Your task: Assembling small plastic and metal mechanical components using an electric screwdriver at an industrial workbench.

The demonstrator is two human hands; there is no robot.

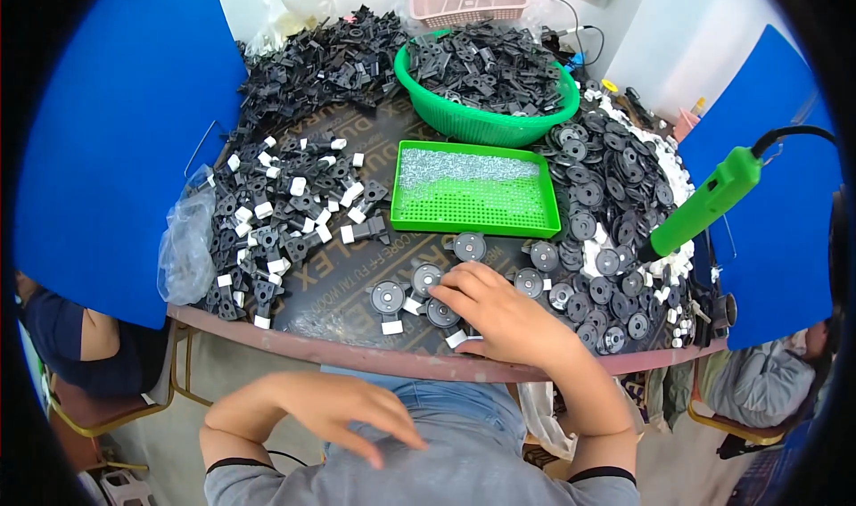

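Note:
My right hand (499, 314) is at the table's front edge, its fingers curled over a black wheel piece (440, 313) with a white block (456, 338) at its lower end. The thumb lies beside that block, and the palm hides part of the piece. Close by lie similar assembled pieces, one a black disc (387, 297) with a white end, another a disc (426, 279) near my fingertips, and one disc (469, 246) below the green tray. My left hand (357, 412) hangs above my lap, off the table, with fingers apart and nothing in it.
A green tray (401, 221) holds small silvery parts. Behind it stands a green basket (481, 130) heaped with black brackets. Black parts with white blocks (294, 212) cover the left; black discs (615, 176) cover the right. A green electric screwdriver (713, 198) hangs at the right.

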